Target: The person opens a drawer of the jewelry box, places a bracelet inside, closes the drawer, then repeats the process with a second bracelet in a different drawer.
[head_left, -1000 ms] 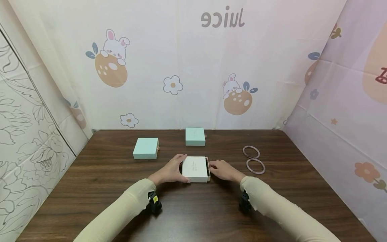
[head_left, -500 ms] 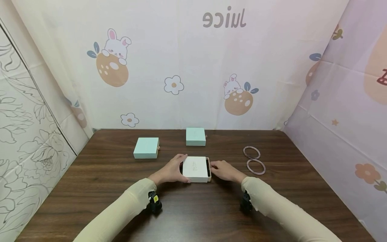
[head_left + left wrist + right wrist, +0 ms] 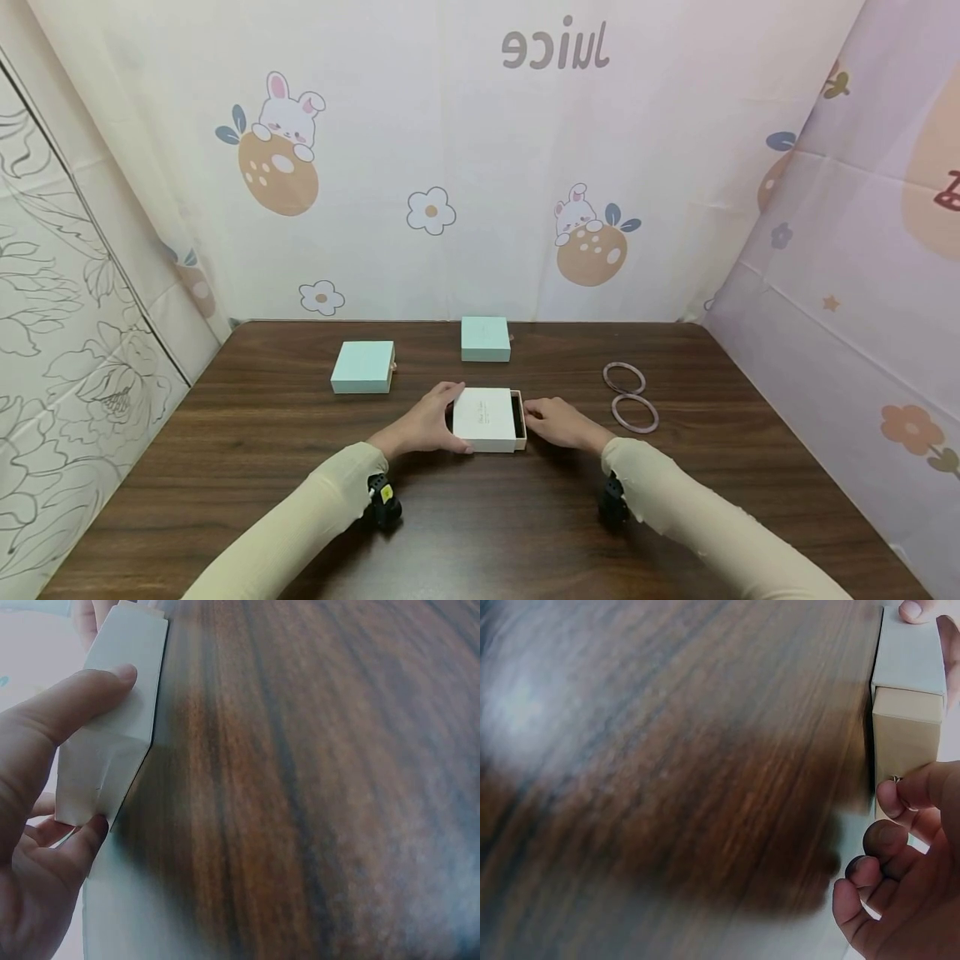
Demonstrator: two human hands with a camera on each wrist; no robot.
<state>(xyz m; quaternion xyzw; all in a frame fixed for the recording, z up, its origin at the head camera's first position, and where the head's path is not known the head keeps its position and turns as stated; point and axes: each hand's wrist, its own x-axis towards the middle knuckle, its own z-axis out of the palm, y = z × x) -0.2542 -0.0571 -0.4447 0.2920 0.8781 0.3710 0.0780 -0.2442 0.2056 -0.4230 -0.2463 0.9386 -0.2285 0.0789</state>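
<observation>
Beyond the wood-grain table [image 3: 495, 525], rabbit-print fabric [image 3: 495, 125] is hung. A drawer box [image 3: 483, 415] is gripped by the left hand [image 3: 425, 424], its pull [image 3: 897, 779] by the right hand [image 3: 559, 424].

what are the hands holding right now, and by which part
A white box: the left hand grips its outer sleeve at the left end; the right hand pinches the small pull on its partly open drawer.

On the table [image 3: 487, 533], one box [image 3: 484, 337] lies behind the drawer box [image 3: 484, 417], another [image 3: 363, 367] behind-left, and two rings [image 3: 628, 394] to the right.
</observation>
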